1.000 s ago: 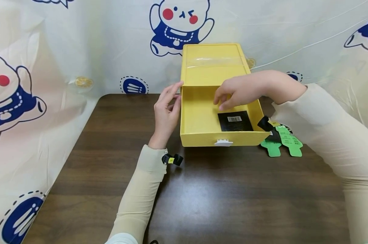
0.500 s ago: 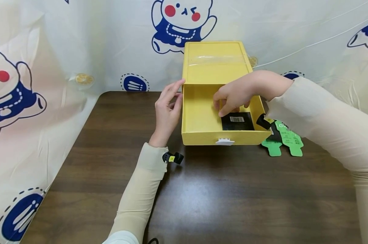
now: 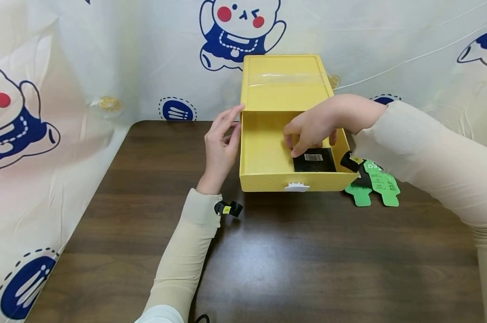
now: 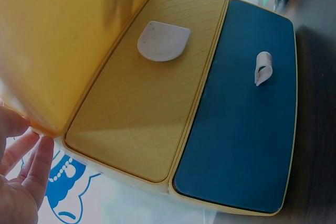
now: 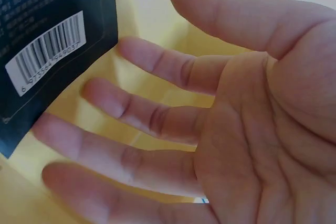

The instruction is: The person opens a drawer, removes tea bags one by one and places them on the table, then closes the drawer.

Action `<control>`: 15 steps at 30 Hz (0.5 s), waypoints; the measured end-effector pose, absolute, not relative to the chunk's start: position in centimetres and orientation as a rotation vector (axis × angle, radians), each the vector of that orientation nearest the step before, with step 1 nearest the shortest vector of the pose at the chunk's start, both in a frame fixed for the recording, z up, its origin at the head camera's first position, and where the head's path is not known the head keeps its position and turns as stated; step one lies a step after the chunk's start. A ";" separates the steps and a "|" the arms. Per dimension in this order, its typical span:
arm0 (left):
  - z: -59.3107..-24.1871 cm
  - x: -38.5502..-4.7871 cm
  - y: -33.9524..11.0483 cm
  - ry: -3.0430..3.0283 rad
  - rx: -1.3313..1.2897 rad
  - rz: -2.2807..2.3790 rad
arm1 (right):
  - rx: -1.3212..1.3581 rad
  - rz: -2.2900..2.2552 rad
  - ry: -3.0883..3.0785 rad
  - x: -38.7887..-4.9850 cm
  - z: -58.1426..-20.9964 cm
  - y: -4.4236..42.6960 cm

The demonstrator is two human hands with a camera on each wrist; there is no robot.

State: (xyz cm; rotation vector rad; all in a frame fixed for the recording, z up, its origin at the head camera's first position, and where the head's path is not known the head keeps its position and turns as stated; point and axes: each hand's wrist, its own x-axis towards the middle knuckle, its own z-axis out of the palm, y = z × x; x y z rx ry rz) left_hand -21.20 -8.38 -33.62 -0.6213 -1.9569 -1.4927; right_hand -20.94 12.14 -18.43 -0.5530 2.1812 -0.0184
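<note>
A brown counter (image 3: 308,260) carried a yellow box (image 3: 285,95) at its far side; green cards (image 3: 384,186) lay right of the box.

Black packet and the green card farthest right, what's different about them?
Colour: the black packet is dark; the green card is bright.
Place: the packet is inside the yellow drawer; the card is outside it, on the table.
Shape: the packet's visible edges are straight; the card narrows to a tab.
Both have printing on them.
</note>
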 end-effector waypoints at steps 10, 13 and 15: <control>-33.6 -21.1 -8.5 -1.967 -0.621 -1.493 | -0.737 -0.024 2.178 -21.8 -18.7 12.5; -33.6 -21.2 -8.5 -1.965 -0.622 -1.488 | -0.811 -0.040 2.174 -21.9 -18.6 12.5; -33.6 -21.2 -8.5 -1.961 -0.622 -1.487 | -0.843 -0.063 2.171 -22.0 -18.6 12.4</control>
